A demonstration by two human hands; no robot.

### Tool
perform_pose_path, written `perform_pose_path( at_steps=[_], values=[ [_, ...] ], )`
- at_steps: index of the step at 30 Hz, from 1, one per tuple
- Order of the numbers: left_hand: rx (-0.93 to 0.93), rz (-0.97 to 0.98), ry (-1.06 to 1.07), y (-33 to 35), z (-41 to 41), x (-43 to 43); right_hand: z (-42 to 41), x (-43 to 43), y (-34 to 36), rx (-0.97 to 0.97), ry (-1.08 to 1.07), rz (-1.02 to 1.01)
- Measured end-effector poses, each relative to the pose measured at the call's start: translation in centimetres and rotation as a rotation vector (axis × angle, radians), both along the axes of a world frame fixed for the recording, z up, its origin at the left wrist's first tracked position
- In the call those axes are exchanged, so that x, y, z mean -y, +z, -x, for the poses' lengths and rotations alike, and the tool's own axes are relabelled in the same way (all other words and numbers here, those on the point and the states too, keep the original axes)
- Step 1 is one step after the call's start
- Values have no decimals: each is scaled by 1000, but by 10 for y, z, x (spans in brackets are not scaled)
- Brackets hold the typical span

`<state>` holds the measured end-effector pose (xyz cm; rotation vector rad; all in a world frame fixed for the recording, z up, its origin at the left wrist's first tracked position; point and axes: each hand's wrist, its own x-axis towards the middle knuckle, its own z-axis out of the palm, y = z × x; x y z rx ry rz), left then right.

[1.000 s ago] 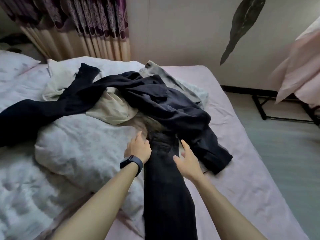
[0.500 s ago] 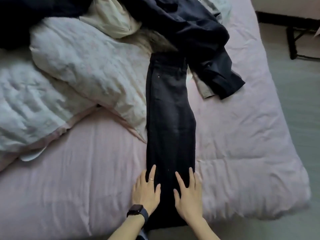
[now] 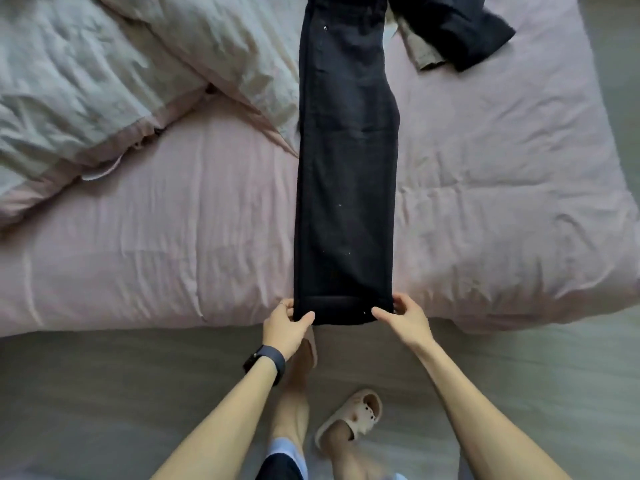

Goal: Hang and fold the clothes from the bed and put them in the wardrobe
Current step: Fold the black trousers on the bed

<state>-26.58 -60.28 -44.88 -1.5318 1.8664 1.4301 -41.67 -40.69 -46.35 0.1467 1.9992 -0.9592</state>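
Hem of the black trousers [image 3: 346, 174] at the near edge of the bed [image 3: 502, 202], our left hand [image 3: 282, 327] pinching its left corner, our right hand [image 3: 407, 317] pinching its right corner.

Bare-armed, with a dark wristwatch [image 3: 265, 363], a thin ring [image 3: 283, 304], beige perforated slides [image 3: 353, 419] and dark shorts [image 3: 280, 470].

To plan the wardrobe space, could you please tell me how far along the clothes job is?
Done: the black denim trousers lie doubled lengthwise, flat on the pink bed sheet. In hand: left hand and right hand pinch the hem corners. Left: folding them up, plus the crumpled dark garment beyond; no wardrobe in view.
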Motion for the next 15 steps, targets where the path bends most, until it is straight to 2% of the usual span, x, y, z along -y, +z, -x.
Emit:
perform_pose_path(
  at_steps=[4, 15],
  values=[
    [4, -29, -54, 15, -19, -6, -10, -16, 12, 125, -23, 106],
    [33, -235, -107, 29, -57, -1, -57, -55, 33, 223, 42, 98]
  ],
)
